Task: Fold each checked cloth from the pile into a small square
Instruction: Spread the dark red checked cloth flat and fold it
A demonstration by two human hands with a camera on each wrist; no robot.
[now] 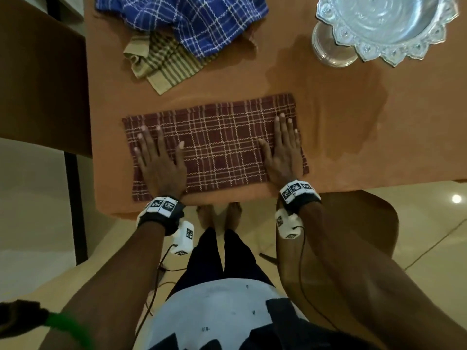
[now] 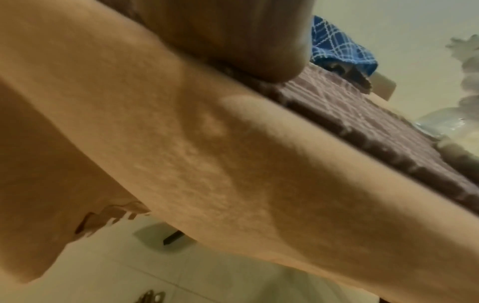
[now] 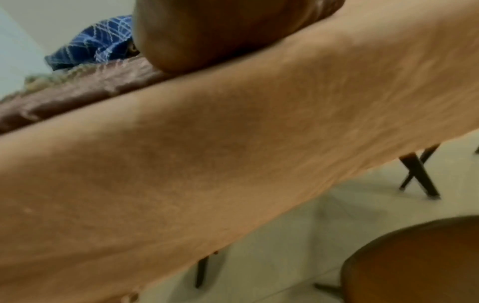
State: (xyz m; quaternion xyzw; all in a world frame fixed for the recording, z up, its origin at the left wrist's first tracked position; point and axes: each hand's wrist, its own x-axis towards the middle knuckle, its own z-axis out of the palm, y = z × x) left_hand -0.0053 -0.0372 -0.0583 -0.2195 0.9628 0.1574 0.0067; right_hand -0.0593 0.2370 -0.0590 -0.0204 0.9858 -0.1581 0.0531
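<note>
A maroon checked cloth lies as a flat long rectangle near the table's front edge. My left hand presses flat on its left end with fingers spread. My right hand presses flat on its right end, fingers straight. The pile sits further back: a crumpled blue checked cloth over an olive and beige striped cloth. In the left wrist view the palm heel rests on the maroon cloth. In the right wrist view the palm heel lies at the maroon cloth's edge.
The table wears an orange-tan tablecloth that hangs over the front edge. A silver scalloped pedestal bowl stands at the back right. A brown round stool stands by my right side; dark furniture flanks the table's left.
</note>
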